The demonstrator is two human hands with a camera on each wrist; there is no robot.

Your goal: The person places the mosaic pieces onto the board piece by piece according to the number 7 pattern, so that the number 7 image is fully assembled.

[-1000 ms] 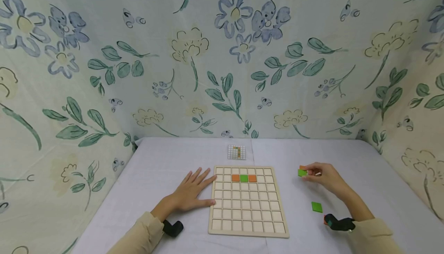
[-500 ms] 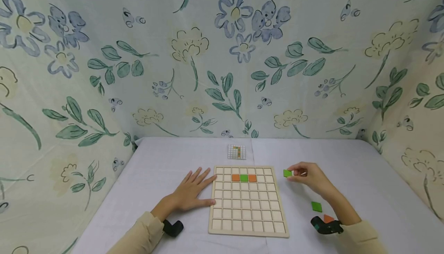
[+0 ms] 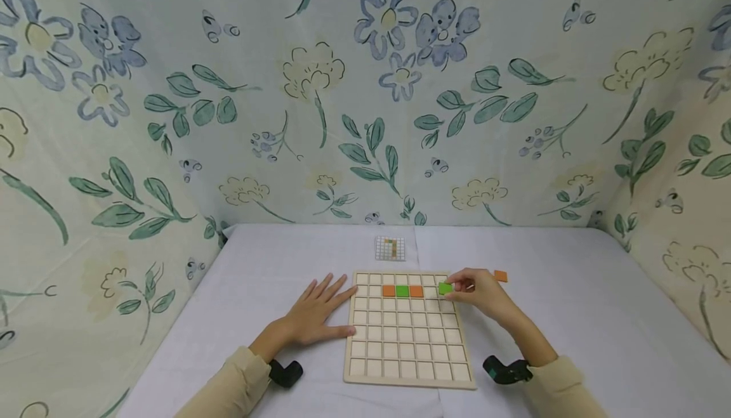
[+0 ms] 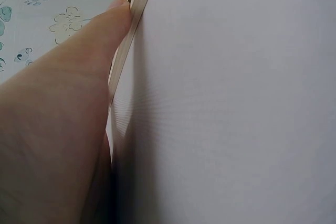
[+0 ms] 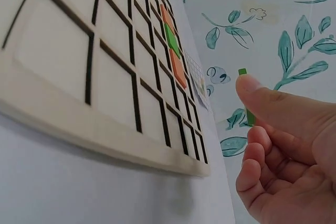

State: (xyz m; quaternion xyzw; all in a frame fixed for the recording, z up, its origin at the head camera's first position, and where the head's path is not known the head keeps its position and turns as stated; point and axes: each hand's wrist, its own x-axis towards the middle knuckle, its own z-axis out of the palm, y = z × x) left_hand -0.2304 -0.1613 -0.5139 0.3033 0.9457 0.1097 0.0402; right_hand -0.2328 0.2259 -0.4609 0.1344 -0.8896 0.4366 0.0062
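Note:
My right hand (image 3: pixel 490 294) pinches a green square tile (image 3: pixel 445 288) between thumb and fingertips, over the right part of the second row of a wooden grid board (image 3: pixel 408 383). In the right wrist view the tile is seen edge-on, above the board's surface. Three tiles lie in that same row: an orange tile (image 3: pixel 389 291), a green one in the middle (image 3: pixel 402 291) and another orange tile (image 3: pixel 416 291). With fingers spread, my left hand (image 3: pixel 313 316) rests at the board's left edge. Its thumb touches that edge in the left wrist view.
Behind the board lies a small card with a printed coloured grid (image 3: pixel 390 248). One loose orange tile (image 3: pixel 500 276) is on the white tablecloth (image 3: pixel 599 304), beyond the right hand. A floral cloth (image 3: pixel 354 101) hangs around the table's back and sides.
My right hand has carried the green tile leftward from beside the loose orange tile to over the board. Its forearm now covers the spot of the other loose tiles. The left hand stays put.

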